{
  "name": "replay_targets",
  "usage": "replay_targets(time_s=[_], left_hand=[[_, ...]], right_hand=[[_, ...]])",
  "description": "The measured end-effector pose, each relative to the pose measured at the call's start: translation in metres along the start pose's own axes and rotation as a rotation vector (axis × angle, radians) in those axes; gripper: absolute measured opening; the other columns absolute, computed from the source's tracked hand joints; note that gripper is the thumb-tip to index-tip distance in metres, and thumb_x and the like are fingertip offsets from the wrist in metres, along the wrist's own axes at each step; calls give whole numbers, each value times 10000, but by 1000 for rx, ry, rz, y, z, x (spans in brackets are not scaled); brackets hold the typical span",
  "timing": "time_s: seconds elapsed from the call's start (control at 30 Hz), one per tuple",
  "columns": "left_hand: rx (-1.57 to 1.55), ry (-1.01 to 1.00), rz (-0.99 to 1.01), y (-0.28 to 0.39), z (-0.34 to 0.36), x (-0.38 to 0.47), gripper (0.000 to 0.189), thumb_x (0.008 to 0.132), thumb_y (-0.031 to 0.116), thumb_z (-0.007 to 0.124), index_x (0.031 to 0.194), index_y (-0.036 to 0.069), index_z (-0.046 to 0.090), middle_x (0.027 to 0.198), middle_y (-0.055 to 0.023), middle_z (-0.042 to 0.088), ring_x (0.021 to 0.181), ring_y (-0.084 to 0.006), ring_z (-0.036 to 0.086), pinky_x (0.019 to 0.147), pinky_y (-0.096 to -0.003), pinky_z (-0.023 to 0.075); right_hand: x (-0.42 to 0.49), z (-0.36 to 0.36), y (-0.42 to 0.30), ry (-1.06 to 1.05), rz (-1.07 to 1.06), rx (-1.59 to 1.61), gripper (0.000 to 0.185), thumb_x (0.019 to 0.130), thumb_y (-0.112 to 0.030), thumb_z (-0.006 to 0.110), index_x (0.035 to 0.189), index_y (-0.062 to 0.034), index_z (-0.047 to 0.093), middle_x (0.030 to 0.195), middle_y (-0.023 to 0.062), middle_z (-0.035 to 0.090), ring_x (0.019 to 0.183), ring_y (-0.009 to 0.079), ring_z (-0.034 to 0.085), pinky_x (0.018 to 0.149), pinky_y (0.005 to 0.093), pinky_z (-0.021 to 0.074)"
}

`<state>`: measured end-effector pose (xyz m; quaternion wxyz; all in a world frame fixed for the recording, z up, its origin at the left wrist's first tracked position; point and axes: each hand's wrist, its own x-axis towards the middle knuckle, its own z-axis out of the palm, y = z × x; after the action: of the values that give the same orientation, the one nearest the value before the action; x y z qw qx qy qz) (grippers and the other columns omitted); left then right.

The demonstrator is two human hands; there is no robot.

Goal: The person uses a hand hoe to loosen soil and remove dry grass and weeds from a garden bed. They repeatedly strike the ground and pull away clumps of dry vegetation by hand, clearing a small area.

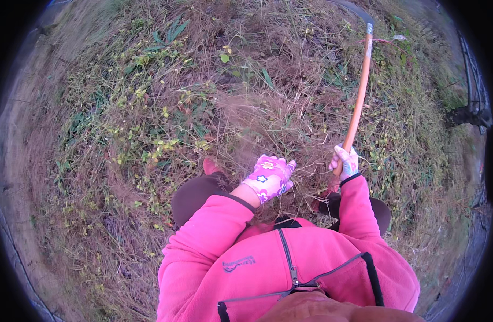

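My right hand (345,161), in a patterned glove, grips the lower end of a long wooden handle (358,100). At the far end of the handle is the curved metal blade of a long-handled sickle (361,13), partly cut off by the picture's top rim. My left hand (269,177), in a pink flowered glove, is low in front of me with its fingers curled. Thin dry grass stems (306,169) run out from beside its fingers, and the palm is hidden. The grass just beyond this hand is blurred.
Tangled dry grass (270,108) and leafy green weeds (158,149) cover the ground around me. My bent knees (198,199) stand on either side of my hands. A dark woody stump or branch (469,117) stands at the right rim.
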<state>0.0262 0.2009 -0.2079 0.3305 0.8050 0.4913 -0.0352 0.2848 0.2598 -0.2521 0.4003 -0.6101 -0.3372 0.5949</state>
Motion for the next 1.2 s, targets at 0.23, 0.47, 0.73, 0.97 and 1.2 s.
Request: replay_targets(time_s=[0.23, 0.47, 0.73, 0.97, 1.2], left_hand=[[-11, 129, 48, -8, -3, -13, 449, 784, 335, 613, 1119, 43, 547, 919, -119, 599, 894, -282, 576, 748, -406, 422], [-32, 91, 27, -14, 1, -14, 478, 783, 339, 618, 1151, 49, 526, 944, -115, 596, 919, -278, 573, 770, -401, 419], [-53, 7, -56, -11, -6, -7, 509, 776, 358, 626, 1188, 79, 518, 974, -111, 597, 967, -272, 565, 787, -400, 419], [2, 33, 14, -4, -6, -12, 486, 788, 350, 619, 1171, 65, 530, 969, -125, 613, 950, -290, 575, 792, -408, 428], [21, -1, -31, 3, -7, -8, 471, 798, 322, 621, 1180, 65, 523, 1031, -170, 609, 963, -336, 588, 810, -414, 474]], right_hand=[[40, 57, 4, 65, 18, -491, 263, 761, -125, 665, 942, -21, 507, 588, 33, 498, 379, 117, 477, 335, 264, 365], [217, 141, -17, 79, -169, -1233, 365, 759, -292, 600, 1002, -22, 565, 907, 192, 627, 846, 328, 622, 752, 393, 499], [295, 126, 74, -420, -231, -2269, 327, 741, -264, 624, 1001, -66, 609, 904, 124, 652, 845, 261, 645, 705, 350, 516], [108, -16, 55, -25, 215, -1616, 418, 786, -262, 587, 1108, -14, 490, 1008, 214, 607, 936, 325, 609, 793, 403, 501], [-41, -117, 6, 4, 431, -1811, 402, 809, -232, 565, 1141, -27, 469, 1037, 198, 608, 982, 333, 598, 830, 423, 486]])
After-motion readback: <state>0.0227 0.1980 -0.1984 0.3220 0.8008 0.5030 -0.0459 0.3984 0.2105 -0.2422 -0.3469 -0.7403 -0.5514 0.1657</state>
